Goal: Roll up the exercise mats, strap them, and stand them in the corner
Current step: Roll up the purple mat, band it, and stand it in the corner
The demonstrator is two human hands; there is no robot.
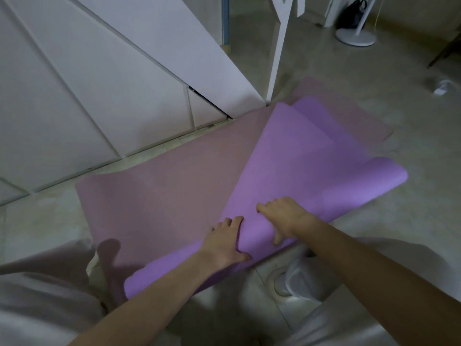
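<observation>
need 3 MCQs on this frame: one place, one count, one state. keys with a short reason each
1. The purple mat lies:
A) on the pink mat
B) on a table
C) upright in a corner

2. Hands on the purple mat:
A) none
B) one
C) two

3. Its near end is:
A) flat
B) curled into a roll
C) strapped shut

Key:
1 A, the pink mat shows beneath it on both sides.
2 C, the left hand and the right hand each curl a grip over the roll.
3 B, the near edge is turned over under the hands.
</observation>
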